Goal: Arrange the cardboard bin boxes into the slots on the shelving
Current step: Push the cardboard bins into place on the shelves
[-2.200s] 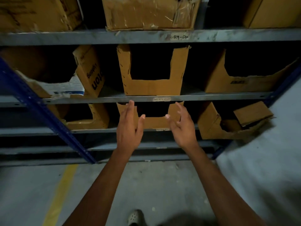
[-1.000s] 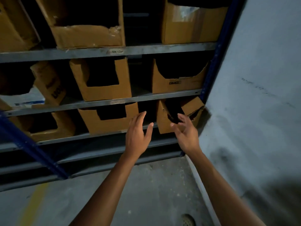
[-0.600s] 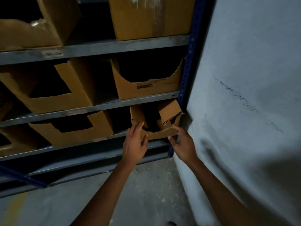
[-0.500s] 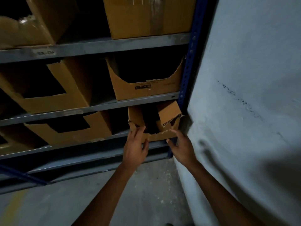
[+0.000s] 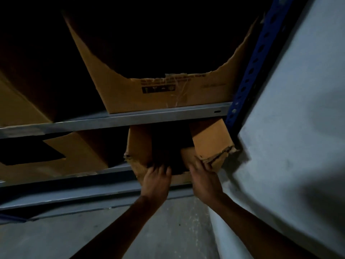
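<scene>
Two hands on the torn bin box just beside the blue upright: left hand fingers curled over its front lip, right hand pinching the ragged flap; next, probably square it, push home.

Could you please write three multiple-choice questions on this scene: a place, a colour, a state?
1. Where is the torn brown cardboard bin box? A floor; B lower shelf, by the perforated metal upright; C top shelf.
2. That upright is: A red; B blue; C yellow.
3. The hands: A both grip the box; B both free; C left only.
Answers: B, it sits under the grey shelf beam; B, blue paint shows; A, left hand and right hand curl over its front.
</scene>
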